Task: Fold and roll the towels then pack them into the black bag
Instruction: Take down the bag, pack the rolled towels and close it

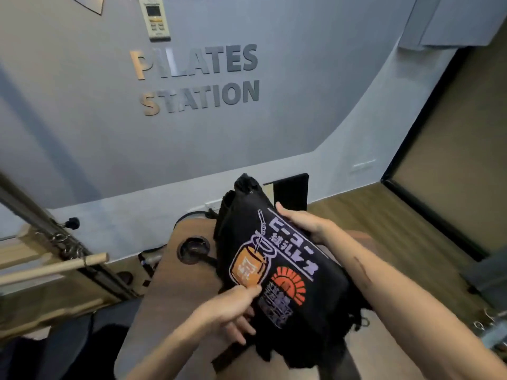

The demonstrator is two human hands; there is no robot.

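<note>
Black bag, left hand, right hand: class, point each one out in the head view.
black bag [288, 259]: head view, on its printed front panel.
left hand [233, 308]: head view, on the back of the hand.
right hand [304, 223]: head view, on the knuckles.

A pale blue-grey wall [82, 119] carries raised grey metallic letters [197, 78] reading "PILATES STATION", with a cream wall-mounted remote control [154, 17] above them. Below stands a brown wooden desk [170, 283] with a round cable hole [194, 248]. Wood-plank flooring [370, 215] runs rightward. A light wooden dowel [52, 267] shows at left.
</note>
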